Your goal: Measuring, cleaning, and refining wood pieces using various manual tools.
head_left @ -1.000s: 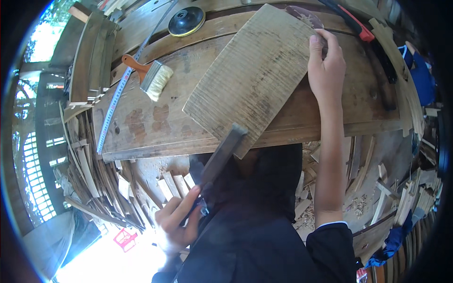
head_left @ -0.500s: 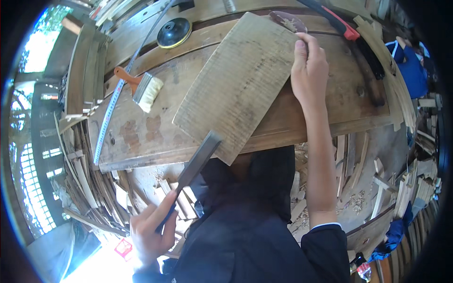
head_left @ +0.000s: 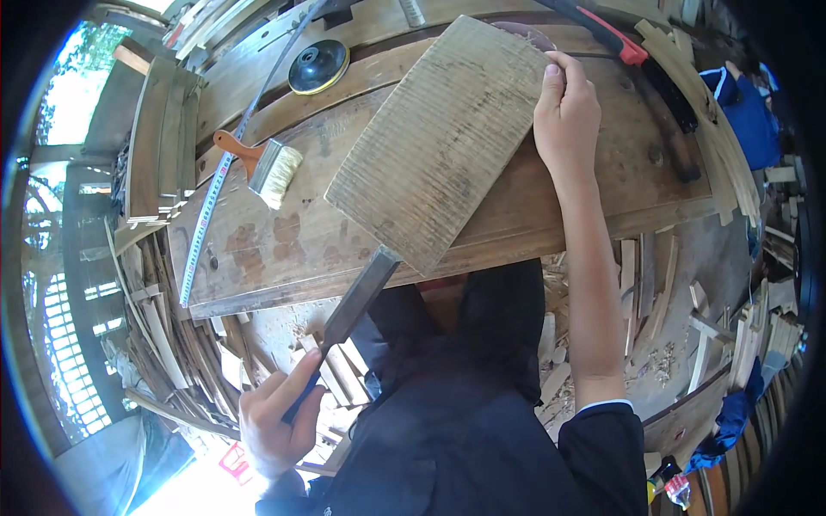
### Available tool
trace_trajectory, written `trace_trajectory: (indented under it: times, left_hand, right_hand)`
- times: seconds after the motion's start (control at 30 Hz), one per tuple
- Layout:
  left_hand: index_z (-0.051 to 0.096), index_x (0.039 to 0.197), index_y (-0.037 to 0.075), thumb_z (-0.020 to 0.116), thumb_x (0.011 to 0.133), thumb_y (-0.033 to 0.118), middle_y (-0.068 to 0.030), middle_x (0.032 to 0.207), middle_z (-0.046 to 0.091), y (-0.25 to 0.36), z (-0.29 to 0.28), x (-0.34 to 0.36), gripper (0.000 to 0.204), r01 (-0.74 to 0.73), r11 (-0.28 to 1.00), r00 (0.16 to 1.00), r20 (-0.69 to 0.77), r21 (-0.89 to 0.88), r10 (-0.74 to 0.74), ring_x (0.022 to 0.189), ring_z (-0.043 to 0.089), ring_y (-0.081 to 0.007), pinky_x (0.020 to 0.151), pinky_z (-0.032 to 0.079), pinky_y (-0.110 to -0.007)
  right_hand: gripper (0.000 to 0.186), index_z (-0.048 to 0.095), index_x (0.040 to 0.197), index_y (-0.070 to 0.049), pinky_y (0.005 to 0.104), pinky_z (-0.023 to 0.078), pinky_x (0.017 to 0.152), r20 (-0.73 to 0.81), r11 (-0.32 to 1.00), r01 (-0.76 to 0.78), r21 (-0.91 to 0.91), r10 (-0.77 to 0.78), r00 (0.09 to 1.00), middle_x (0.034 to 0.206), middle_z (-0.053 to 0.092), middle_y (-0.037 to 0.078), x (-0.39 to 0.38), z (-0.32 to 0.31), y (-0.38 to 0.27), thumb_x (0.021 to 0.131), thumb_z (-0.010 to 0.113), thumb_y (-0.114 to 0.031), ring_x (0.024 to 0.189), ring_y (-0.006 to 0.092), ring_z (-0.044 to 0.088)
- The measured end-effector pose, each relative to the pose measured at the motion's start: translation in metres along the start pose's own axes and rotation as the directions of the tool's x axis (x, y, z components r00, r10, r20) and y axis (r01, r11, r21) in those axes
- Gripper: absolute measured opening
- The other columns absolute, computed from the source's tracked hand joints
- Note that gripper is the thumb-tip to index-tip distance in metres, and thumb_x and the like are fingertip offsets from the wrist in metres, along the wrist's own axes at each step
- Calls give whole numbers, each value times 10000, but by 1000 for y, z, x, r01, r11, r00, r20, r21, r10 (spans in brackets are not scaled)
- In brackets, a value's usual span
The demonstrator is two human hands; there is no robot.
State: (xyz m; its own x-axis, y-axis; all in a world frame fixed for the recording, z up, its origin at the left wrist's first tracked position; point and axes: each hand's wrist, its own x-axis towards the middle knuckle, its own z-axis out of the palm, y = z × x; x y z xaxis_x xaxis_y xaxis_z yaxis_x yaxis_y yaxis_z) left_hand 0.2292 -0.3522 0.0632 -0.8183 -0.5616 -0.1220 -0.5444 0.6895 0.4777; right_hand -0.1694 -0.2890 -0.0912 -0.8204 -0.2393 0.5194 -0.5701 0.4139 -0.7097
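I have the right fingers point(head_left: 552, 80) pinching the rough-sawn plank point(head_left: 439, 138) at its two o'clock corner, thumb on top, and the left fingers point(head_left: 297, 374) wrapped round the handle of a flat file point(head_left: 360, 294) that points toward one o'clock. Its tip seems to meet the plank's seven o'clock end; I cannot tell whether it presses. I judge the step to be filing that end, so the next stroke calls for a steady pinch. The plank lies on the bench point(head_left: 602, 193), paintbrush point(head_left: 268, 169) near nine o'clock, black disc pad point(head_left: 318, 66) at ten.
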Motion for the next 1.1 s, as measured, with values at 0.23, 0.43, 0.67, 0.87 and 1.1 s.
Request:
trace_trajectory:
  times: [0.23, 0.43, 0.67, 0.87, 1.1]
  left_hand:
    - [696, 1262, 94, 748, 780, 18, -80, 590, 519, 9, -11, 32, 491, -19, 999, 998, 55, 40, 16, 450, 502, -220, 454, 356, -359]
    - [692, 1267, 81, 747, 765, -11, -67, 587, 507, -5, -5, 8, 512, -10, 1000, 999, 45, -20, 11, 448, 482, -203, 458, 357, -346]
    - [698, 1250, 61, 749, 771, 3, -78, 597, 540, -27, 7, 16, 485, -55, 989, 998, -25, -140, 52, 468, 512, -190, 471, 369, -319]
    - [680, 1269, 49, 740, 814, 3, -100, 630, 557, -7, 28, 8, 462, 14, 993, 998, -54, -113, -20, 512, 553, -222, 501, 406, -316]
    - [655, 1308, 56, 698, 852, 9, -125, 683, 584, 2, 41, 23, 460, 86, 991, 981, -163, -103, -102, 542, 580, -254, 532, 440, -358]
  right_hand:
    - [257, 642, 1164, -40, 467, 494, 882, -5, 1000, -14, -6, 14, 1000, 1041, 693, 202, -1, -1, 5, 1018, 493, -190, 989, 397, 619]
    - [255, 642, 1161, -39, 471, 489, 880, 2, 1000, -3, -24, 3, 1000, 1039, 695, 195, 1, 0, 0, 1013, 494, -186, 982, 397, 617]
    - [246, 642, 1153, -43, 475, 487, 866, -38, 999, 29, -34, -30, 999, 1004, 689, 200, 1, 3, 11, 1005, 509, -189, 967, 399, 618]
    - [234, 641, 1112, -15, 469, 488, 849, -44, 998, -20, 51, 23, 999, 987, 680, 212, -3, -7, 5, 964, 571, -183, 959, 388, 626]
    - [231, 589, 889, -25, 400, 445, 721, 23, 987, -132, -93, 135, 991, 809, 589, 133, -43, -59, 2, 882, 704, -224, 730, 297, 558]
